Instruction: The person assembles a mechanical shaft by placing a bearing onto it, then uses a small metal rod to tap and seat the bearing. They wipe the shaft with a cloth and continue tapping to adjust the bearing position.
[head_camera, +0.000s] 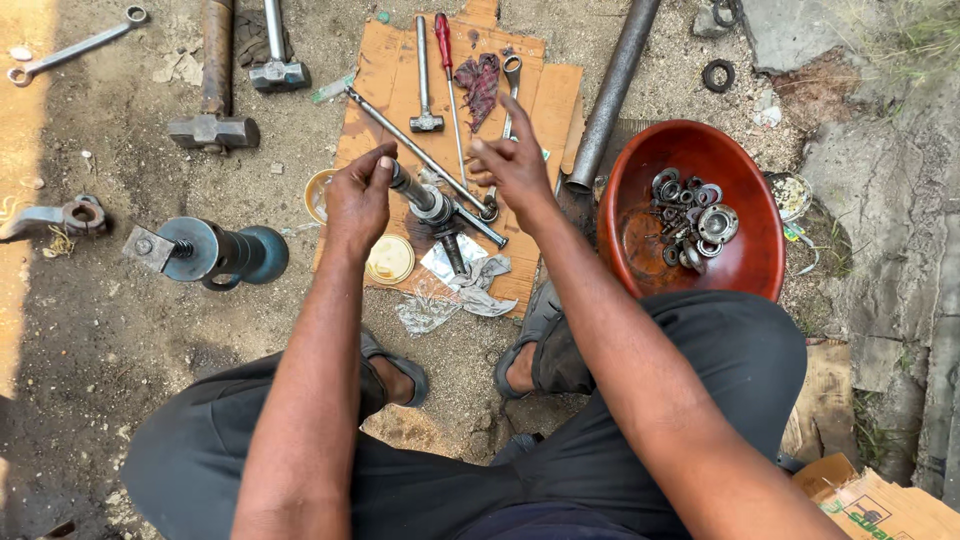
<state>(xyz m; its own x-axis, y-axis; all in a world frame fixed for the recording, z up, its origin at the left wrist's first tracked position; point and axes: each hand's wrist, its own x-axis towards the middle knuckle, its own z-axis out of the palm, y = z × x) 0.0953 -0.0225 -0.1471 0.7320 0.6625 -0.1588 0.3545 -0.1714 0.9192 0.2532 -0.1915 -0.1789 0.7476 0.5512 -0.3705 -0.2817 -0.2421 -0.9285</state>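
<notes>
Squatting worker: over cardboard sheet (385, 75) on dirt.
Left hand (358, 198): clenched round the upper end of a steel shaft (425, 200), held tilted above the cardboard.
Right hand (512, 160): released, fingers spread, just beside the shaft.
Handling: likely heavy, stiff, greasy; best gripped at the bare stem.
Nearby: red bowl (745, 265) of bearings.

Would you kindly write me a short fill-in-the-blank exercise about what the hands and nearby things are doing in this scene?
1. The left hand grips a greasy metal shaft while the right hand hovers ____, fingers spread.
2. The round red bowl holds metal ____.
3. The red-handled screwdriver lies on a sheet of brown ____.
4. Two steel sledgehammers lie on the ground to the ____ of that sheet.

Missing words: open; bearings; cardboard; left
</notes>
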